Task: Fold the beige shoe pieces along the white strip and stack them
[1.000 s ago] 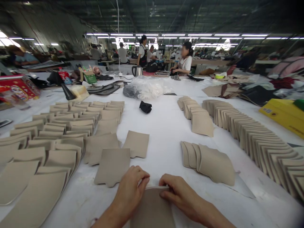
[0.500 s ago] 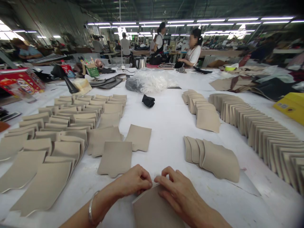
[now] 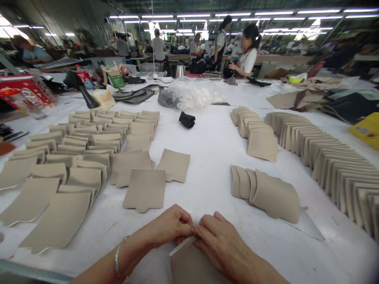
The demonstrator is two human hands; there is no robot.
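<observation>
My left hand and my right hand meet at the near edge of the white table. Both pinch the top edge of one beige cut fabric piece, fingers pressed together on it. A silver bracelet circles my left wrist. Just beyond my left hand lies a single flat beige piece. To the right of my right hand sits a small overlapped stack of curved beige pieces.
Many beige pieces lie fanned in rows at the left and in long rows at the right. A black scrap and a clear plastic bag lie farther back. Other people work at distant tables.
My hands have drawn closer together on the piece's top edge until their fingers touch. The view has tilted slightly, showing more of my left forearm and the bracelet.
</observation>
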